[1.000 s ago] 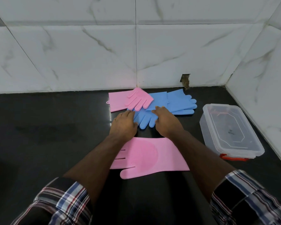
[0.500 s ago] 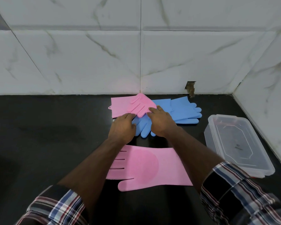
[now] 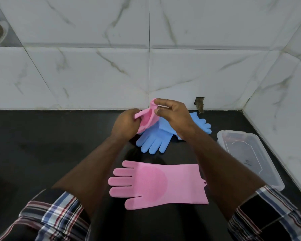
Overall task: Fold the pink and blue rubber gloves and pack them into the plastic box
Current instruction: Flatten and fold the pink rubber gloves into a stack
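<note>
Both hands hold one pink glove (image 3: 148, 117) up off the black counter near the back wall. My left hand (image 3: 126, 125) grips its lower part; my right hand (image 3: 174, 117) pinches its upper edge. Below them lie two blue gloves: one (image 3: 155, 140) with fingers toward me, the other (image 3: 202, 123) with fingers pointing right, partly hidden by my right wrist. A second pink glove (image 3: 163, 183) lies flat close to me, fingers to the left. The clear plastic box (image 3: 250, 159) stands at the right with its lid on.
The black counter (image 3: 50, 145) ends at white marble-tiled walls at the back and right. A small chipped hole (image 3: 199, 104) marks the back wall just above the counter. My checked sleeves fill the bottom corners.
Both hands took hold of the pink glove that lay on the blue ones and lifted it off the counter. The blue gloves now lie uncovered.
</note>
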`<state>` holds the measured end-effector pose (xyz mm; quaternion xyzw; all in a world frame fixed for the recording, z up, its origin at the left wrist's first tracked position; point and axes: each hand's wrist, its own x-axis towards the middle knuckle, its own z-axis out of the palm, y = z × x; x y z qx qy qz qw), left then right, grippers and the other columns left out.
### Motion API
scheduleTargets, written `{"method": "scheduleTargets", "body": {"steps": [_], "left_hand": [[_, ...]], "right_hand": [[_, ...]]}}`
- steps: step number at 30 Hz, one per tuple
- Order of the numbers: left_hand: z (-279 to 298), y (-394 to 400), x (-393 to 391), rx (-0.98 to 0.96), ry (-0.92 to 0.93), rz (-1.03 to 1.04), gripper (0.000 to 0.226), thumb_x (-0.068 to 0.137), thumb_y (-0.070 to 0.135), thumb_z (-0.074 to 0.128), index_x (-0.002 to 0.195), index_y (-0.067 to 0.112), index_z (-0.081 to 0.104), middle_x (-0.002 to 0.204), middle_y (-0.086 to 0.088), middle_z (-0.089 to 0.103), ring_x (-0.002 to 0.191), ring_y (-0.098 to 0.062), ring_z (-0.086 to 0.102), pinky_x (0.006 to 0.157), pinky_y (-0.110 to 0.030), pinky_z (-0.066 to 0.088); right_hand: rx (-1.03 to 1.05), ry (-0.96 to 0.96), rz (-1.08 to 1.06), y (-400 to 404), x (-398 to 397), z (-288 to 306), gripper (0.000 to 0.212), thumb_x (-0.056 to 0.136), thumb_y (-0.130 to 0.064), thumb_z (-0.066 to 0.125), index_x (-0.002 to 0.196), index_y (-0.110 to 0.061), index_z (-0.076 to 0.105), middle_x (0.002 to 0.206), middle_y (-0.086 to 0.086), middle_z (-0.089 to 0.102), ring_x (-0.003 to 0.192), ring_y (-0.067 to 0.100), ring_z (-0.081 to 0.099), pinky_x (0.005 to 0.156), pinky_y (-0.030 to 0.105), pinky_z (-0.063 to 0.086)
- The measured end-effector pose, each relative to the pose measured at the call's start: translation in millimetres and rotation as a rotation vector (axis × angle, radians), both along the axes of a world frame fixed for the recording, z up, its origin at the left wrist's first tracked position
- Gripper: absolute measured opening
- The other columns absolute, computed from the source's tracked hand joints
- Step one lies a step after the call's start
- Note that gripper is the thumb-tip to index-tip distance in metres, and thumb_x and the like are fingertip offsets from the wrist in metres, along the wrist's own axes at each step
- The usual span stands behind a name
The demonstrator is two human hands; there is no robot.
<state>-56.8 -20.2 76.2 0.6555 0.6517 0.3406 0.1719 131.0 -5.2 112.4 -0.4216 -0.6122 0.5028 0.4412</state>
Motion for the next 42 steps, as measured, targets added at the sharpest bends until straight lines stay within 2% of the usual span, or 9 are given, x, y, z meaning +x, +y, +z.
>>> {"method": "scheduleTargets", "body": {"steps": [4,10,15,21,24,28,34,38,42], "left_hand": [[32,1,2,0.021,-0.146,0.066,0.015,0.096,0.021,0.055,0.089,0.016,0.067,0.082,0.002,0.068,0.078,-0.02,0.061,0.062,-0.025,0.044],[87,0,18,0.122,-0.242,0.008,0.017,0.096,0.034,0.058,0.088,0.02,0.064,0.067,-0.009,0.066,0.057,-0.019,0.057,0.056,-0.028,0.043],[107,-6,35,0.021,-0.485,-0.021,0.021,0.099,0.029,0.061,0.093,0.01,0.07,0.062,0.01,0.058,0.048,-0.011,0.049,0.056,-0.022,0.049],[108,-33,40,-0.156,-1.053,-0.012,0.035,0.101,0.047,0.053,0.108,0.015,0.067,0.125,-0.006,0.06,0.097,-0.028,0.062,0.081,-0.035,0.053],[88,-57,58,-0.1,-1.673,-0.255,0.048,0.098,0.059,0.041,0.126,0.026,0.063,0.143,0.007,0.053,0.135,-0.035,0.048,0.108,-0.044,0.041],[82,-56,1,-0.518,-1.459,-0.306,0.05,0.094,0.063,0.052,0.096,0.024,0.082,0.115,0.001,0.075,0.115,-0.026,0.068,0.097,-0.045,0.05],[66,-71,2,-0.614,-1.513,-0.552,0.092,0.075,0.076,0.054,0.142,0.014,0.057,0.15,-0.013,0.052,0.141,-0.035,0.046,0.119,-0.058,0.027],[68,-68,6,-0.551,-1.42,-0.409,0.04,0.095,0.029,0.06,0.13,0.009,0.061,0.138,-0.016,0.061,0.13,-0.032,0.059,0.114,-0.052,0.039],[74,-65,7,-0.504,-1.418,-0.396,0.033,0.1,0.02,0.055,0.13,0.007,0.06,0.135,-0.017,0.063,0.128,-0.031,0.059,0.112,-0.049,0.042]], "right_hand": [[-0.002,0.033,-0.055,-10,13,11,0.041,0.087,-0.002,0.069,0.126,-0.014,0.066,0.12,-0.002,0.07,0.103,0.012,0.07,0.09,0.023,0.052],[-0.065,0.019,-0.055,-37,17,-5,0.089,0.08,-0.004,0.078,0.152,-0.027,0.031,0.132,0.001,0.06,0.114,0.013,0.064,0.099,0.031,0.051],[-0.198,0.07,0.134,-62,8,-8,0.05,0.083,-0.024,0.077,0.128,-0.029,0.057,0.117,-0.003,0.072,0.11,0.01,0.066,0.097,0.032,0.05],[-0.269,0.399,0.024,-60,0,15,0.054,0.084,0.0,0.073,0.131,-0.021,0.055,0.115,0.012,0.071,0.106,0.032,0.068,0.091,0.055,0.054],[-0.207,0.373,-0.094,-52,1,27,0.063,0.084,0.001,0.072,0.136,-0.028,0.051,0.117,0.009,0.069,0.105,0.03,0.068,0.09,0.053,0.055],[-0.119,0.179,-0.168,-50,5,36,0.064,0.086,-0.011,0.074,0.14,-0.033,0.048,0.111,0.0,0.071,0.101,0.019,0.069,0.09,0.045,0.056],[-0.11,0.098,-0.196,-54,9,35,0.045,0.079,-0.018,0.082,0.12,-0.027,0.066,0.095,0.006,0.074,0.087,0.02,0.073,0.085,0.042,0.059],[-0.14,0.142,-0.173,-54,14,33,0.039,0.081,-0.024,0.081,0.118,-0.025,0.068,0.094,0.006,0.073,0.088,0.022,0.073,0.084,0.043,0.059],[-0.306,0.285,0.036,-61,35,14,0.05,0.082,-0.029,0.076,0.127,-0.014,0.06,0.122,0.009,0.069,0.108,0.025,0.067,0.094,0.045,0.055]]}}
